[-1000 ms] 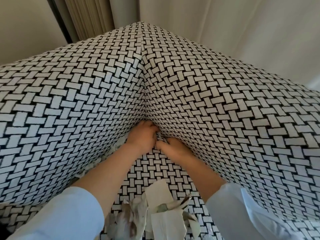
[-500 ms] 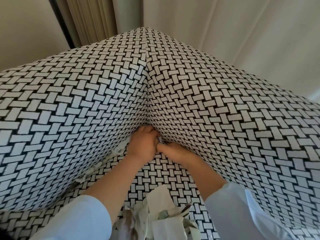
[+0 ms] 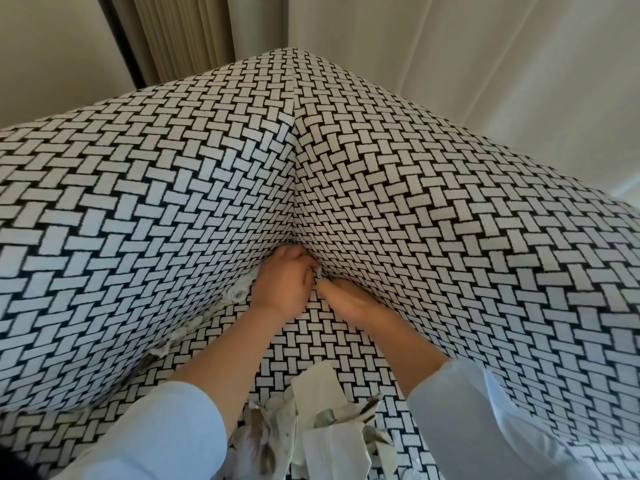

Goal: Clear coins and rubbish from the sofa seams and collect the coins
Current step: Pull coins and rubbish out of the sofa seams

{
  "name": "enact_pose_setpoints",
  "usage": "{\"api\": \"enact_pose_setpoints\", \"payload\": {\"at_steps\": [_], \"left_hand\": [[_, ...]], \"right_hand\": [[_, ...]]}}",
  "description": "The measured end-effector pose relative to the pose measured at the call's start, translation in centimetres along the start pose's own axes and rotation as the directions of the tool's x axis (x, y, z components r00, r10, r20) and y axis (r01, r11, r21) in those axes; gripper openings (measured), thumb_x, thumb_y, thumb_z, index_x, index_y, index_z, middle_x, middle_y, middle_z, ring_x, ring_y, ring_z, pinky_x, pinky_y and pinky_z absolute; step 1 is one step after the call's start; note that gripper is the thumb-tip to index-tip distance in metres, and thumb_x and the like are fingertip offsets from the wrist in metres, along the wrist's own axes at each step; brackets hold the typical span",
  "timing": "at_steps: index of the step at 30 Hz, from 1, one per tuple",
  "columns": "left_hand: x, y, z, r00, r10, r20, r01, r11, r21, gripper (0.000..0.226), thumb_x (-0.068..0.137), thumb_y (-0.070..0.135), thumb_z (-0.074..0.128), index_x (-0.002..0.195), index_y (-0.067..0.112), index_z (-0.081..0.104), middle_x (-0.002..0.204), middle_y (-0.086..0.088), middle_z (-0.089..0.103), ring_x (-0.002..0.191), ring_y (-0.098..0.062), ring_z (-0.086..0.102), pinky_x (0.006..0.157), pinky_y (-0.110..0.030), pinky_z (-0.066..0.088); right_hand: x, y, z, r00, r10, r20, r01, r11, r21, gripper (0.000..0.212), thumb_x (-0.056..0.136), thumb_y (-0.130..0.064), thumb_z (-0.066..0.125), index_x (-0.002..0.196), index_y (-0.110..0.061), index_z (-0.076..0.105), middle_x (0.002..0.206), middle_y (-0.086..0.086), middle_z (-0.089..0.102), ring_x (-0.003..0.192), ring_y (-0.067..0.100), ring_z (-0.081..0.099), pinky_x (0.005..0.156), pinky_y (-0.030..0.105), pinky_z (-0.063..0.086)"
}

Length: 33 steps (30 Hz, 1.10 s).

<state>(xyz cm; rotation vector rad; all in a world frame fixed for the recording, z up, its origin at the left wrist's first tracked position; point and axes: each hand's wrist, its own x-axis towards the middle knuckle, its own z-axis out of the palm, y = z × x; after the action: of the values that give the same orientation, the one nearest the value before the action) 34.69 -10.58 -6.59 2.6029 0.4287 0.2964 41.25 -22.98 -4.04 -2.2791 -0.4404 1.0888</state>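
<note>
Pale walls point(image 3: 485, 64) — pleated beige curtain point(image 3: 180, 36)

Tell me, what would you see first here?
The black-and-white woven sofa fills the view. The left hand and right hand meet at its corner seam in the middle. Torn paper lies on it at the bottom.

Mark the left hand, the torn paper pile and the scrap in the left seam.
left hand point(image 3: 282, 284): head view, back of the hand.
torn paper pile point(image 3: 329, 448): head view, white sheet at its middle.
scrap in the left seam point(image 3: 236, 294): head view, its exposed edge.
</note>
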Motion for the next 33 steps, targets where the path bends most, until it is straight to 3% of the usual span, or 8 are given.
{"api": "enact_pose_setpoints", "payload": {"at_steps": [6,9,13,16,21,25,28,33], "left_hand": [[-0.2,0.3,-0.3,1.000,0.007,-0.026,-0.008,0.999,-0.034,0.028,0.092,0.009,0.050,0.109,0.018,0.070,0.112,0.000,0.060,0.109,-0.021,0.046,0.091,-0.042,0.044],[-0.6,0.7,-0.7,0.995,0.061,-0.082,-0.064,0.997,-0.034,0.031,0.085,0.001,0.053,0.107,0.019,0.066,0.108,0.001,0.059,0.105,-0.020,0.049,0.090,-0.041,0.045],[-1.2,1.1,-0.9,0.961,0.253,-0.114,-0.253,0.967,0.014,0.038,0.073,-0.011,0.063,0.098,0.018,0.070,0.099,-0.001,0.066,0.099,-0.024,0.057,0.092,-0.043,0.047],[-0.8,0.9,-0.8,0.960,0.280,0.027,-0.281,0.959,0.027,0.044,0.080,-0.006,0.063,0.113,0.022,0.070,0.107,-0.003,0.069,0.105,-0.025,0.058,0.101,-0.040,0.040],[0.5,1.4,-1.4,0.925,0.266,0.271,-0.311,0.940,0.139,0.048,0.089,0.008,0.054,0.128,0.036,0.060,0.119,0.002,0.063,0.115,-0.019,0.051,0.102,-0.032,0.035],[1.8,3.4,-2.0,0.861,0.104,0.498,-0.299,0.895,0.331,0.042,0.091,0.015,0.052,0.130,0.031,0.058,0.134,-0.006,0.051,0.126,-0.028,0.043,0.105,-0.033,0.036],[2.7,5.3,-1.7,0.783,-0.065,0.619,-0.354,0.771,0.529,0.048,0.092,0.014,0.056,0.139,0.022,0.050,0.145,-0.007,0.042,0.136,-0.029,0.031,0.113,-0.039,0.030],[4.0,7.0,-0.9,0.693,-0.232,0.683,-0.396,0.669,0.629,0.066,0.093,0.020,0.057,0.152,0.018,0.027,0.158,-0.009,0.022,0.144,-0.033,0.016,0.119,-0.047,0.016]], "right_hand": [[0.2,-0.9,-0.1,0.999,0.029,-0.022,-0.030,0.998,-0.055,0.055,0.099,-0.041,0.024,0.142,-0.017,0.047,0.145,0.007,0.048,0.128,0.023,0.045,0.105,0.036,0.036],[-0.2,-0.7,0.4,0.998,-0.011,-0.068,0.003,0.994,-0.111,0.048,0.100,-0.033,0.024,0.121,-0.012,0.061,0.122,0.009,0.061,0.108,0.023,0.055,0.091,0.035,0.043],[-0.4,-0.2,0.7,0.991,-0.082,-0.103,0.061,0.978,-0.199,0.042,0.101,-0.031,0.025,0.109,-0.014,0.062,0.116,0.012,0.064,0.094,0.022,0.056,0.073,0.031,0.041],[-0.6,0.3,0.6,0.989,-0.097,-0.111,0.071,0.973,-0.221,0.043,0.102,-0.031,0.025,0.114,-0.014,0.062,0.119,0.013,0.064,0.092,0.020,0.054,0.068,0.030,0.038],[-1.4,1.4,0.5,0.983,-0.115,-0.144,0.082,0.973,-0.218,0.041,0.100,-0.032,0.030,0.122,-0.012,0.059,0.124,0.012,0.062,0.109,0.026,0.057,0.092,0.034,0.046],[-2.2,2.4,0.2,0.970,-0.144,-0.197,0.097,0.968,-0.231,0.037,0.099,-0.033,0.038,0.119,-0.013,0.060,0.125,0.008,0.060,0.114,0.024,0.053,0.095,0.031,0.043],[-2.3,2.5,-0.5,0.981,-0.128,-0.147,0.101,0.979,-0.177,0.033,0.097,-0.027,0.042,0.118,-0.012,0.062,0.121,0.007,0.062,0.111,0.022,0.054,0.097,0.033,0.045],[-2.2,2.9,-1.6,0.995,-0.098,-0.022,0.099,0.995,0.024,0.035,0.094,-0.009,0.044,0.124,-0.006,0.062,0.128,0.009,0.059,0.119,0.024,0.052,0.107,0.036,0.039]]}}
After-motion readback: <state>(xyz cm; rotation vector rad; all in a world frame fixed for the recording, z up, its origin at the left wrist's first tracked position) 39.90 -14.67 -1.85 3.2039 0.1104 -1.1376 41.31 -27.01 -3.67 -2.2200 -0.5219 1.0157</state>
